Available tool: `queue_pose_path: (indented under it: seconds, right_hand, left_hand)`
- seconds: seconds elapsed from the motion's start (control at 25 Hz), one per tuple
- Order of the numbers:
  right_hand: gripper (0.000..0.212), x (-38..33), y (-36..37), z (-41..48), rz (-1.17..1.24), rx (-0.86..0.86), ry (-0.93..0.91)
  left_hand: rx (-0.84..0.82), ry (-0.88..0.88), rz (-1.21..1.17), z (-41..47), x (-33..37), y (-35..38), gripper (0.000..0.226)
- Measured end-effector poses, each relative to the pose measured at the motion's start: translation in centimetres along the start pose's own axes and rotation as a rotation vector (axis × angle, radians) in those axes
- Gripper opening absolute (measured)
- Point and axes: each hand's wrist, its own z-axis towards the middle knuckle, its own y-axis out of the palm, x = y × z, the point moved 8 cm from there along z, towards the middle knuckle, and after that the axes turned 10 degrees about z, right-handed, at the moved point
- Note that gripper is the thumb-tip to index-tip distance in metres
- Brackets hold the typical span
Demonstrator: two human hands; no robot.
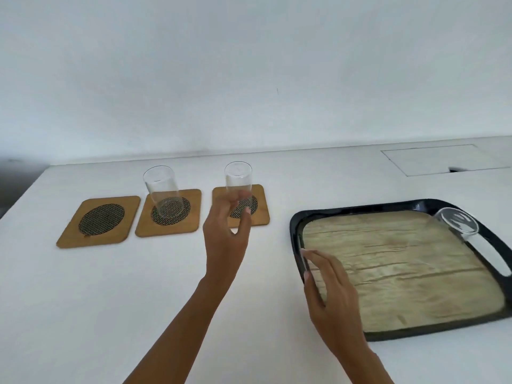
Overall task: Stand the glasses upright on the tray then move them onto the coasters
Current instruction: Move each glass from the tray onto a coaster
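Three wooden coasters with dark mesh centres lie in a row at the left. The left coaster (pixel 98 221) is bare. A clear glass (pixel 162 189) stands on the middle coaster (pixel 169 213). A second glass (pixel 238 180) stands on the right coaster (pixel 261 206), and my left hand (pixel 225 231) wraps its lower part, fingers behind and thumb in front. A third glass (pixel 457 223) sits in the far right corner of the black tray (pixel 295 225). My right hand (pixel 329 289) hovers at the tray's left rim, fingers apart and holding nothing.
The tray has a wood-patterned liner and a handle slot (pixel 498 261) on its right side. A rectangular hatch (pixel 443 159) is set into the white table at the back right. The table's left edge runs just beyond the coasters.
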Motion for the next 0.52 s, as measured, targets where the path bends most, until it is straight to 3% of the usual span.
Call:
queue_pose_path:
  seconds: [0.32, 0.52]
  right_hand:
    - [0.034, 9.5, -14.5, -5.3, -0.245, 0.32, 0.236]
    - [0.039, 15.7, -20.0, -8.1, -0.408, 0.426, 0.383]
  left_hand:
    - [-0.284, 0.007, -0.142, -4.2, 6.5, 11.2, 0.025]
    - [-0.539, 0.001, -0.097, -8.1, 10.0, 18.8, 0.027]
